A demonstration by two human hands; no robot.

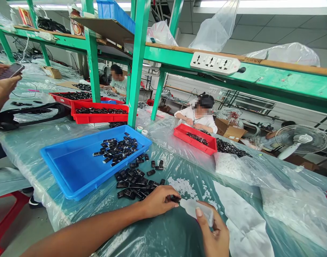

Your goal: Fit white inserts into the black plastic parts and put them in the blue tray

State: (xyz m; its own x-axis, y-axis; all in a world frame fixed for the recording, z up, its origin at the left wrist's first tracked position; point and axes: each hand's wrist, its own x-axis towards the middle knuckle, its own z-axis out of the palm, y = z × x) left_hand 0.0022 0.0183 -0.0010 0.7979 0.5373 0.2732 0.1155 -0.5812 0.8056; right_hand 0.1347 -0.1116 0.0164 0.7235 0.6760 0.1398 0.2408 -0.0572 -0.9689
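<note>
My left hand point(158, 202) pinches a small black part point(175, 198) between thumb and fingers. Wrapped in my right hand point(216, 230) is a translucent white squeeze bottle point(191, 208), its tip pointing left at the black part. Whether the tip touches the part, I cannot tell. Just beyond my left hand lies a heap of black rectangular parts point(131, 182) on the plastic-covered table. Small white pieces point(183, 186) are scattered past the bottle. A blue tray point(72, 171) at the left holds more black parts at its far end.
A white sheet point(243, 217) and clear bags of white pieces point(294, 210) lie at the right. Red trays point(99, 117) and another red tray point(195, 139) stand farther back. A green shelf frame point(139, 64) rises from the table. Other people sit around; one at the left holds a phone point(10, 70).
</note>
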